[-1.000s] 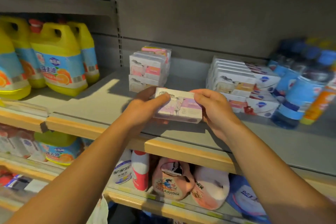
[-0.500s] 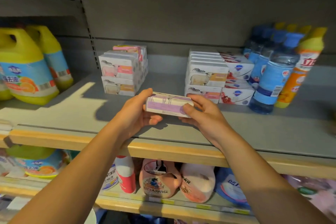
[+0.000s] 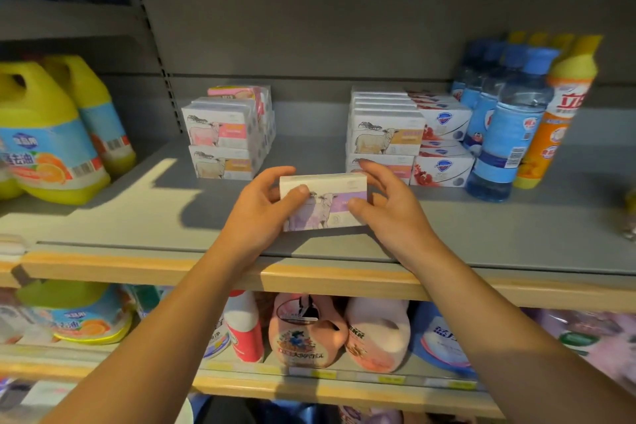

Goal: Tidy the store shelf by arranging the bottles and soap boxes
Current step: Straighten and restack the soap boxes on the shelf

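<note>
Head view showed a purple soap box [image 3: 323, 201] near the shelf [image 3: 137, 217] front edge, in the open gap between two soap stacks, pinched at its ends by left hand [image 3: 265, 213] and right hand [image 3: 389, 213].

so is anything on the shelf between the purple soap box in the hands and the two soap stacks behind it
Nothing visible. The purple soap box, held by the left hand and right hand, has bare grey shelf behind it, in the gap between the left soap stack and the right soap stack.
</note>
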Available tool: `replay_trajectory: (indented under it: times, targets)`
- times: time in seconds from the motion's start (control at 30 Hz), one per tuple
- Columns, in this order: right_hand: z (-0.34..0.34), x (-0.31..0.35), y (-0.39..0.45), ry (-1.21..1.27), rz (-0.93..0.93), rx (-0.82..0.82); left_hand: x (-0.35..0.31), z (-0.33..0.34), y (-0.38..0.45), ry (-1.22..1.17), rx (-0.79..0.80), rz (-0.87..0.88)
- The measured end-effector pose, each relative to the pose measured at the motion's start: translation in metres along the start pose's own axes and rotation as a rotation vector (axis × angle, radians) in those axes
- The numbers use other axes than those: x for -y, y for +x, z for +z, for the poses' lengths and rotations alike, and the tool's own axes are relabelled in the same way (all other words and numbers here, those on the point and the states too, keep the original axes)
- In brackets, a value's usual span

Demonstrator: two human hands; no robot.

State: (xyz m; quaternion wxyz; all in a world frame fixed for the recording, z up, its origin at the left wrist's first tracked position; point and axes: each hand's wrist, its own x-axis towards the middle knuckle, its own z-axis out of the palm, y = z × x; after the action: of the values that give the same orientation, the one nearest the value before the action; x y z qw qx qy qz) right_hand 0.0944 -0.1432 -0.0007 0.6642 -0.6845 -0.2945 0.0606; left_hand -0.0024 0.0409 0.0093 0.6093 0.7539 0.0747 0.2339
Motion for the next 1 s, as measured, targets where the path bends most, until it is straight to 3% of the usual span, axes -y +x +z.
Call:
replay_trajectory:
  times: [0.3, 0.53, 0.7, 0.83, 1.0]
  targets:
    - [0.003, 0.011, -0.007, -0.564, -0.307, -0.060, -0.005, -0.004, -0.010, 0.470, -0.092, 0.422]
    - [0.006, 0.015, -0.009, -0.597, -0.367, -0.039, -0.004, -0.010, -0.015, 0.745, -0.087, 0.506]
    - [0.004, 0.014, -0.003, -0.591, -0.238, 0.005, -0.006, -0.008, 0.002, 0.900, -0.036, 0.485]
    - [-0.025, 0.006, 0.002, -0.900, -0.128, 0.070, -0.005, -0.005, 0.034, 1.061, -0.072, 0.356]
    - [-0.045, -0.003, 0.005, -1.087, 0.020, 0.219, -0.002, 0.011, 0.054, 1.257, -0.058, 0.460]
